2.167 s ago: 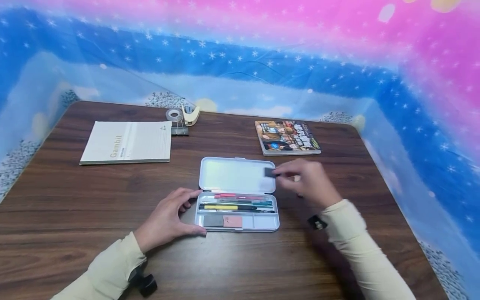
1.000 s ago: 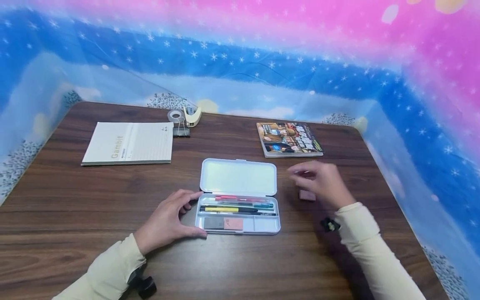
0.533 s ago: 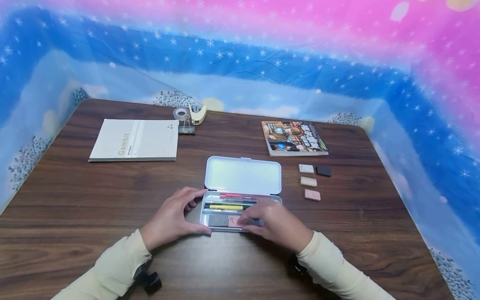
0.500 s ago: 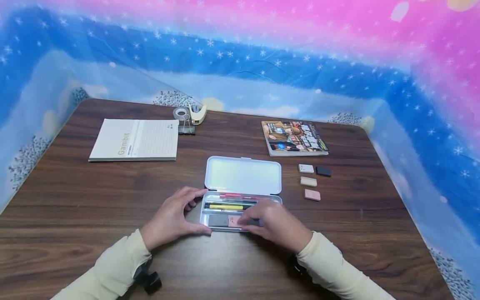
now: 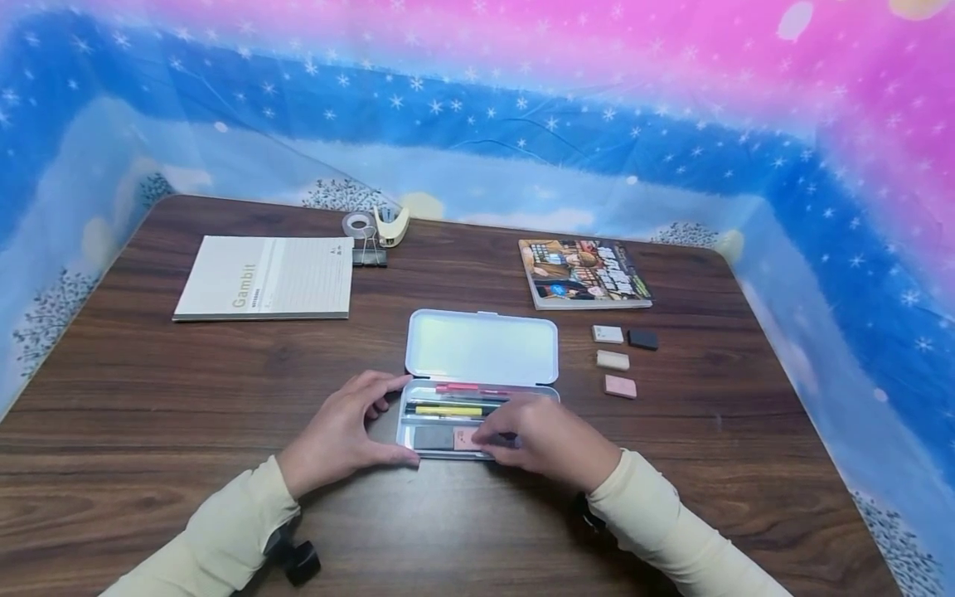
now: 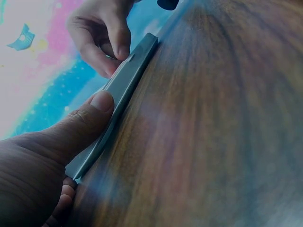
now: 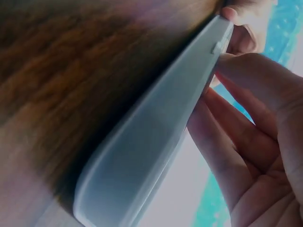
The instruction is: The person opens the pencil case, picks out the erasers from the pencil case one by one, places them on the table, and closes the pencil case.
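Head view: "Gambit" notebook (image 5: 298,282) lies left of case (image 5: 481,347).

Behind the left hand (image 5: 346,435), a long, creased, pale cream sleeve (image 5: 227,526) reaches the wrist, with a blocky black device (image 5: 301,564) beneath. Behind the right hand (image 5: 552,439), a matching sleeve (image 5: 652,514) has a dark device (image 5: 589,512) under it, mostly hidden.

over one table (image 5: 186,414), my two hands (image 5: 339,435) are working at one open case (image 5: 481,348), where two erasers (image 5: 433,438) and several pens (image 5: 448,411), too hidden to count, are lying. four loose erasers (image 5: 613,361) are lying right. farther off, one notebook (image 5: 298,278), one tape roll (image 5: 347,226), one binder clip (image 5: 370,259) and one cream tool (image 5: 391,233) are sitting left, one book (image 5: 585,274) right.
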`<state>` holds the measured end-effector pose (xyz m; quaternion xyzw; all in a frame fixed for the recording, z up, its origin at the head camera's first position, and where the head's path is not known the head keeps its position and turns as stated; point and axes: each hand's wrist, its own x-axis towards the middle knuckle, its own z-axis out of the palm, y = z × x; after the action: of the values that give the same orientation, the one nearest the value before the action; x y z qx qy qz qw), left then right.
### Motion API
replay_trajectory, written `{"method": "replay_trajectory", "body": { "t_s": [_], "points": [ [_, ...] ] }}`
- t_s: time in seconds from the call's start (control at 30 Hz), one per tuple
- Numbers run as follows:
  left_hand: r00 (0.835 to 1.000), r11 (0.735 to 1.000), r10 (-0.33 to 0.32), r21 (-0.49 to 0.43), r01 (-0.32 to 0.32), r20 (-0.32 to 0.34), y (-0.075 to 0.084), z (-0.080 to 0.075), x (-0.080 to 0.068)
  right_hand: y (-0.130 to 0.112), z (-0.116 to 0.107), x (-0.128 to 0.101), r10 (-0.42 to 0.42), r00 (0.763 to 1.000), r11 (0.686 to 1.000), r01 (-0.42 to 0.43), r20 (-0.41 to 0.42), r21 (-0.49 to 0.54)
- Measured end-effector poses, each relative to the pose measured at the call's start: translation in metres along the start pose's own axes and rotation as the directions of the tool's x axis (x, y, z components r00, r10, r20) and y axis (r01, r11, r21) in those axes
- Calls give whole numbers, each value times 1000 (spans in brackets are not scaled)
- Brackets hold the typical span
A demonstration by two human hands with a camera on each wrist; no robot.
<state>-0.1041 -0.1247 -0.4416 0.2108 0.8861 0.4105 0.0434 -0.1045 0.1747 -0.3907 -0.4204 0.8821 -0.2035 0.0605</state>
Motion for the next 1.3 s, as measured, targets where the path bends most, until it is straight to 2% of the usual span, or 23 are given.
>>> {"method": "replay_trajectory", "body": {
  "t_s": [0.2, 0.27, 0.33, 0.43, 0.5, 0.63, 0.7, 0.8, 0.93, 1.13, 1.3],
  "points": [
    [1000, 1000, 2, 6, -2, -5, 1, 1, 1, 0, 6, -2, -107, 990, 990, 98, -95, -101],
    [1000, 1000, -1, 10, 1, -5, 1, 0, 1, 5, 4, -6, -132, 981, 989, 121, -145, -81],
    [1000, 1000, 1, 11, -1, -10, 1, 1, 0, 13, -4, -14, -112, 977, 994, 107, -181, -38],
    [1000, 1000, 7, 12, -7, -18, 1, 2, -1, 39, -25, -35, -42, 961, 999, 46, -272, 8],
    [1000, 1000, 13, 10, -12, -19, 0, 2, -1, 63, -42, -55, 61, 942, 998, -64, -329, 1],
    [1000, 1000, 18, 9, -18, -15, 0, 2, 0, 116, -69, -100, 221, 879, 959, -274, -423, -68],
    [1000, 1000, 20, 8, -20, -15, 0, 2, 0, 139, -76, -118, 285, 863, 934, -347, -418, -79],
    [1000, 1000, 22, 6, -22, -20, 0, 2, 0, 165, -81, -133, 329, 868, 914, -391, -372, -104],
    [999, 1000, 22, 3, -22, -23, 0, 1, 0, 187, -77, -138, 362, 879, 909, -407, -311, -93],
    [999, 1000, 27, 6, -26, -23, -1, 2, 1, 195, -71, -135, 385, 882, 909, -414, -271, -56],
    [999, 999, 31, 10, -31, -24, -1, 3, 1, 193, -70, -134, 418, 872, 897, -441, -255, -37]
  ]
}}
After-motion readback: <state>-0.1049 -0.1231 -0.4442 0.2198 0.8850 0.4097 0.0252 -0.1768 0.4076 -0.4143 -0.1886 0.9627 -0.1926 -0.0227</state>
